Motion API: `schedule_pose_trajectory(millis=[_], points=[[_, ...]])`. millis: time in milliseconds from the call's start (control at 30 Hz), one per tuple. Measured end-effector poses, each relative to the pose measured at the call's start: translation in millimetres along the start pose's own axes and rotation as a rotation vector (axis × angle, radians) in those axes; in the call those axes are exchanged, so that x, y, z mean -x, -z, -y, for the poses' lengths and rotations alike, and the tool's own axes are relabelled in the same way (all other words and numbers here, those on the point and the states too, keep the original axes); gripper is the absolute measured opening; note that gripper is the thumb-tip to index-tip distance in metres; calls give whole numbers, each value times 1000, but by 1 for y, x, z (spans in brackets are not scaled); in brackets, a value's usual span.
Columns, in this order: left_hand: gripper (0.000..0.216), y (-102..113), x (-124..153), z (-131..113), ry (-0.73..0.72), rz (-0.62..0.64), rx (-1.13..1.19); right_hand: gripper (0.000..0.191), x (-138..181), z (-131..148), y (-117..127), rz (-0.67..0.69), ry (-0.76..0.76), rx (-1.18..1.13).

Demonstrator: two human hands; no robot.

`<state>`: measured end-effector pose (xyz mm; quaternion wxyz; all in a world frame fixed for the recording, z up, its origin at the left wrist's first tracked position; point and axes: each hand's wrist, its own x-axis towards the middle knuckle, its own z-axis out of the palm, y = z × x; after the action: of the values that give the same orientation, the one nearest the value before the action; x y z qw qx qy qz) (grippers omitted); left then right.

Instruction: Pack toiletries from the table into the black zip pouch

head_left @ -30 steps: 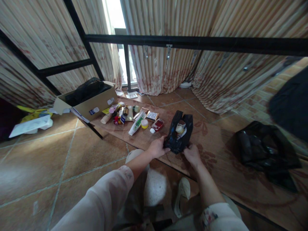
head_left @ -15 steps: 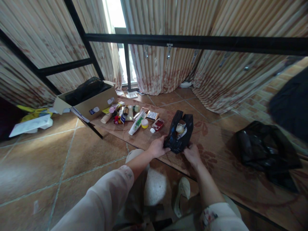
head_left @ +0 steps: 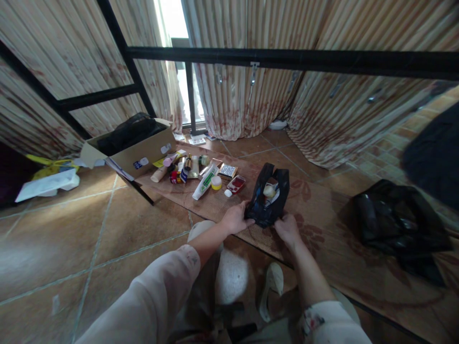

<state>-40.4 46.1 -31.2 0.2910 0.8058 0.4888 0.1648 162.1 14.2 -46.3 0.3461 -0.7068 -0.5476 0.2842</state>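
Observation:
A small black plastic bag [head_left: 264, 210] stands upright on the brown patterned cloth, its mouth open between two handles. Inside it shows a pale, rounded item [head_left: 269, 191], too small to name. My left hand [head_left: 234, 218] grips the bag's lower left side, thumb toward the front. At the lower right side, my right hand [head_left: 287, 229] is closed on the bag too. Left of the bag lie a red-filled clear container with a white cap [head_left: 236, 185], a yellow-and-white jar [head_left: 216, 182], a white-and-green tube [head_left: 205, 183] and a glittery square case [head_left: 227, 171].
More bottles and tubes [head_left: 182, 167] cluster toward a cardboard box [head_left: 150, 150] holding black plastic. A larger black bag [head_left: 398, 220] lies at the right on the cloth-covered low table [head_left: 322, 239]. Behind are a black metal rail [head_left: 229, 55] and striped curtains [head_left: 229, 105].
Almost nothing differs. The view has shifted very slightly; both hands stay on the small black bag, and the items lie where they were.

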Motion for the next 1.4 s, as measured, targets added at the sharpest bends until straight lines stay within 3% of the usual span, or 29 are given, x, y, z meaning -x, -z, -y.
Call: schedule_pose_trajectory(millis=[867, 1400], points=[[70, 0, 0, 0, 8, 12, -3, 39, -2, -3, -1, 5, -31, 85], [67, 1, 1, 0, 12, 17, 18, 35, 0, -3, -1, -17, 8, 22]])
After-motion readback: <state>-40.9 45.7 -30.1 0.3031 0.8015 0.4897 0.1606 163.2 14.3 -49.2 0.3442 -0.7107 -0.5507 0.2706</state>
